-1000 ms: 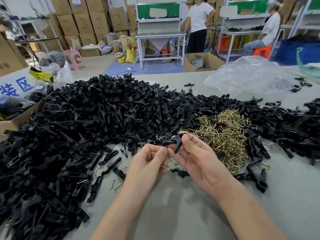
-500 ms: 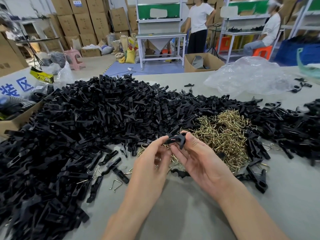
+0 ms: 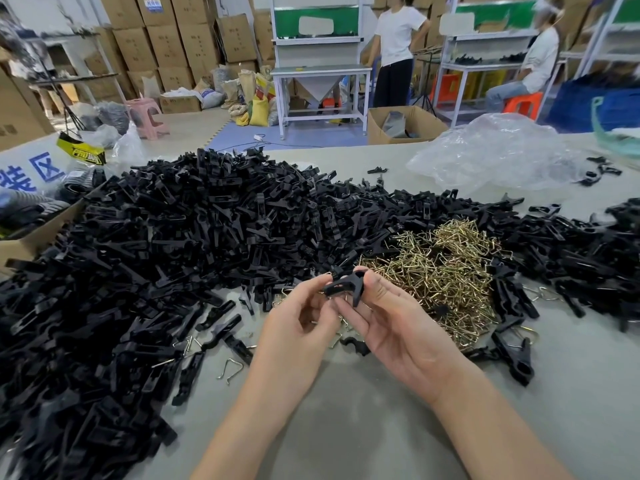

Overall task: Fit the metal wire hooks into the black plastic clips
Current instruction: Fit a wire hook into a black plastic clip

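holding one black clip in the air, a little above the grey table, with both hands. pinching its left end with the left hand, thumb and forefinger closed on it, the other fingers curled in. gripping its right part with the right hand, thumb on top, fingers half bent underneath, palm turned up. not possible to tell about a wire hook inside this clip; only a small glint of metal just below it, too small to be sure.

behind the hands and far to the left, a big heap of black clips, covering much of the table. just right of the hands, touching that heap, a pile of metal hooks, gold in colour. near the left forearm, one loose hook, lying flat on the table. at the near right edge of the hook pile, a clip with a wire loop. further back on the right, a crumpled clear plastic bag.
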Demonstrator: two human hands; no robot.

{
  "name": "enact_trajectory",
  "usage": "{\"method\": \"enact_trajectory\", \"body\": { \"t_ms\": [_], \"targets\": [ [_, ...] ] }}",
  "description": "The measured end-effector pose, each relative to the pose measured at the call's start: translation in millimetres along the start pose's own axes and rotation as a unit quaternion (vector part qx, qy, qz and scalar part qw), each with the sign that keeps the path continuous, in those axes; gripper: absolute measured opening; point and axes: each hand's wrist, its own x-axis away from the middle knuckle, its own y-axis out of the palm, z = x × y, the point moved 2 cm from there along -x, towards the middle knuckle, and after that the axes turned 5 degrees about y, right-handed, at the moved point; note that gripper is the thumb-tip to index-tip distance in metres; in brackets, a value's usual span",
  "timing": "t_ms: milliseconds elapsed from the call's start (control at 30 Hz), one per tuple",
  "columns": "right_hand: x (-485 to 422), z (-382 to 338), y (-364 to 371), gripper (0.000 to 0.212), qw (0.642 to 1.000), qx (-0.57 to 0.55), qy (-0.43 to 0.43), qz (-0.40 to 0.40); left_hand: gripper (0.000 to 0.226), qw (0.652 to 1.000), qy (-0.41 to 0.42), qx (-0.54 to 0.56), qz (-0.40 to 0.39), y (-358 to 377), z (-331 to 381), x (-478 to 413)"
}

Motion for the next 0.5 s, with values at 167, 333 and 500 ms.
{"method": "enact_trajectory", "body": {
  "t_ms": [167,333,500],
  "targets": [
    [-1.8,-1.7,-3.2,0.013,1.000,0.023,-0.017,0.003,0.033,0.999,-0.023,-0.035,-0.017,-2.4,-0.8,0.4],
    [-2.3,-7.8,-8.4,0.024,0.993,0.051,-0.072,0.074,0.022,0.990,-0.093,0.096,0.049,-11.0,-5.5,-4.3],
    [-3.2,0.2,-5.1,0.029,0.971,0.188,-0.138,0.056,0.018,0.957,-0.154,0.232,0.077,-5.8,-3.5,-4.9]
  ]
}}
